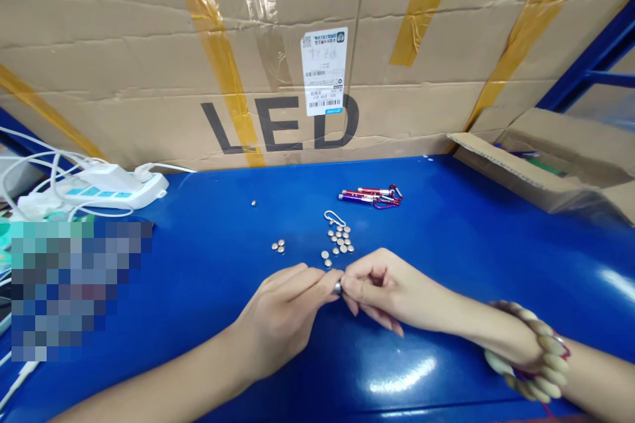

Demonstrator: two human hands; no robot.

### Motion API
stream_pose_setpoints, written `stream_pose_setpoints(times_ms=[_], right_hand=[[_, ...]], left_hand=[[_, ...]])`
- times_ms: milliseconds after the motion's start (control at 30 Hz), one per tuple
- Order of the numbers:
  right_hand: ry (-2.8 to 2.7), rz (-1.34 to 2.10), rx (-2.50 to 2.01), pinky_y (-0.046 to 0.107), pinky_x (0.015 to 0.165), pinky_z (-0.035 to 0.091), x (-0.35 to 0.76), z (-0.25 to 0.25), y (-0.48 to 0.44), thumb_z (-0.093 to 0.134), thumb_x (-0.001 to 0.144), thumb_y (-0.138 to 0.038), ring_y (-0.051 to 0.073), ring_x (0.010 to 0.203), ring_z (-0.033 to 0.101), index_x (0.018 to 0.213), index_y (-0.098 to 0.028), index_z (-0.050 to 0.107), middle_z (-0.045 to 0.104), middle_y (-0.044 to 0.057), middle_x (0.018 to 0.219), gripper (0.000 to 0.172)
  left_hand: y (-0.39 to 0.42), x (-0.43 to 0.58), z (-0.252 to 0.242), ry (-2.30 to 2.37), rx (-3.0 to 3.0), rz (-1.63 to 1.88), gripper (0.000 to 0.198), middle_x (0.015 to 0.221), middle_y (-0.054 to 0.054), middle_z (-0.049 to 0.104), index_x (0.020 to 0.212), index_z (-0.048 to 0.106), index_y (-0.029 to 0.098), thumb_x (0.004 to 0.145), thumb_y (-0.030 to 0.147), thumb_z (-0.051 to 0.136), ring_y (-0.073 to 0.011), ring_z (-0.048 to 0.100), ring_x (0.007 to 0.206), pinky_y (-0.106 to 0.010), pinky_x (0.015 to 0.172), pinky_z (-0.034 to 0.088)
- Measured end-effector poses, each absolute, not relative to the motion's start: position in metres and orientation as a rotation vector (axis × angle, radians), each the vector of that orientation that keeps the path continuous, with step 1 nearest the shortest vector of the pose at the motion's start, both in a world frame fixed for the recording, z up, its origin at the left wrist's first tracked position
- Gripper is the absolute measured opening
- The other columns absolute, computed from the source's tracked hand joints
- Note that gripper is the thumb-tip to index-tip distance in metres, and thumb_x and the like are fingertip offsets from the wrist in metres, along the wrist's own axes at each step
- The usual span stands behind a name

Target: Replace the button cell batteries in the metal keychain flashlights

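My left hand is closed, with its thumb and forefinger pinching a small silver metal piece. My right hand meets it from the other side, thumb and forefinger pinched at the end of the same piece. Fingertips cover most of it, so its full shape is hidden. Just beyond my hands lies a loose group of silver button cells. A smaller cluster of button cells sits to the left. Farther back are red and purple pen-shaped keychain lights with carabiner clips, and a silver clip lies nearer.
A blue table carries everything. One small silver piece lies alone farther back. On the left are a white power strip with cables and a blurred-out object. An open cardboard box stands right; a large carton walls the back.
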State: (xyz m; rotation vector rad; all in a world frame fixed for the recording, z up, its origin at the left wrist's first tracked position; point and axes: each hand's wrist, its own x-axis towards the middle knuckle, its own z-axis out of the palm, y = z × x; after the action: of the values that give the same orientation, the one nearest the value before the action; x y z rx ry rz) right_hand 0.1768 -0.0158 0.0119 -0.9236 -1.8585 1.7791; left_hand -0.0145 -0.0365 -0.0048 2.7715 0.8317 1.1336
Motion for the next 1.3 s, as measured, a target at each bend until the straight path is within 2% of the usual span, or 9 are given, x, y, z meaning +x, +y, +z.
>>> stream_pose_setpoints(times_ms=[100,267,433,533,700,800,900,1133,1300], right_hand=[[-1.514,2.126,-0.908,0.013,0.027,0.026,0.175,0.012,-0.016,0.057,0.077,-0.054,0.003,0.028,0.031,0.06,-0.015,0.051,0.038,-0.009,0.038,0.043],[-1.469,2.091,-1.017,0.012,0.026,0.027,0.173,0.009,-0.013,0.06,0.074,-0.056,0.002,0.03,0.033,0.065,-0.014,0.057,0.039,-0.009,0.04,0.043],[-1.825,1.684,-1.168,0.015,0.029,0.033,0.176,0.011,-0.008,0.05,0.08,-0.057,0.005,0.032,0.041,0.065,-0.013,0.061,0.045,-0.005,0.043,0.048],[-2.037,1.173,-1.201,0.017,0.04,0.039,0.184,0.014,0.002,0.044,0.087,-0.05,0.006,0.039,0.046,0.067,-0.014,0.064,0.051,-0.003,0.047,0.046],[-2.229,0.232,-1.211,0.028,0.077,0.047,0.205,0.007,0.03,0.045,0.091,-0.036,0.017,0.088,0.062,0.094,-0.02,0.067,0.067,0.005,0.096,0.028],[-2.401,0.142,-1.089,0.035,0.09,0.044,0.212,-0.002,0.043,0.04,0.093,-0.031,0.02,0.105,0.055,0.112,-0.019,0.062,0.061,0.009,0.111,0.031],[-2.548,0.131,-1.006,0.04,0.091,0.043,0.213,-0.006,0.05,0.037,0.094,-0.032,0.022,0.11,0.052,0.119,-0.02,0.059,0.058,0.011,0.115,0.035],[-2.52,-0.034,-1.173,0.045,0.091,0.038,0.214,0.007,0.046,0.053,0.086,-0.04,0.025,0.107,0.052,0.088,-0.022,0.071,0.061,0.008,0.109,0.026],[-2.519,0.061,-1.175,0.034,0.082,0.044,0.218,0.008,0.048,0.057,0.084,-0.038,0.021,0.096,0.059,0.094,-0.02,0.07,0.066,0.006,0.099,0.024]], left_hand=[[-0.035,-0.015,-0.005,0.866,2.765,1.145,0.026,0.084,-0.003,0.069,0.104,0.055,0.018,0.087,0.002,0.044,-0.0115,0.056,0.061,-0.022,0.06,0.046],[-0.027,-0.012,-0.005,0.835,2.623,1.15,0.02,0.079,-0.005,0.068,0.088,0.062,0.014,0.086,0.003,0.045,-0.0128,0.06,0.068,-0.022,0.065,0.049],[-0.025,-0.007,-0.002,0.92,2.427,1.162,0.017,0.071,-0.005,0.067,0.08,0.066,0.013,0.084,0.005,0.051,-0.0119,0.06,0.062,-0.02,0.061,0.048],[-0.026,-0.005,-0.001,1.02,2.305,1.09,0.017,0.07,-0.004,0.067,0.086,0.068,0.013,0.083,0.009,0.052,-0.0114,0.059,0.059,-0.019,0.056,0.046],[-0.027,-0.003,0.003,1.182,1.921,1.013,0.017,0.064,-0.001,0.064,0.085,0.064,0.015,0.085,0.023,0.049,-0.0118,0.058,0.059,-0.02,0.055,0.044],[-0.027,-0.003,0.005,1.188,1.704,0.994,0.023,0.061,0.001,0.058,0.088,0.058,0.016,0.089,0.033,0.044,-0.0114,0.054,0.057,-0.021,0.055,0.041],[-0.025,-0.004,0.004,1.168,1.585,0.993,0.029,0.057,0.003,0.052,0.088,0.054,0.017,0.09,0.042,0.04,-0.0103,0.045,0.054,-0.022,0.051,0.033],[-0.028,-0.003,0.005,1.127,1.449,0.971,0.033,0.058,0.005,0.048,0.087,0.047,0.018,0.089,0.049,0.038,-0.0093,0.036,0.051,-0.024,0.051,0.027],[-0.031,-0.001,0.01,1.073,1.373,0.977,0.028,0.058,0.005,0.046,0.082,0.042,0.019,0.086,0.046,0.043,-0.0091,0.037,0.052,-0.024,0.052,0.027]])
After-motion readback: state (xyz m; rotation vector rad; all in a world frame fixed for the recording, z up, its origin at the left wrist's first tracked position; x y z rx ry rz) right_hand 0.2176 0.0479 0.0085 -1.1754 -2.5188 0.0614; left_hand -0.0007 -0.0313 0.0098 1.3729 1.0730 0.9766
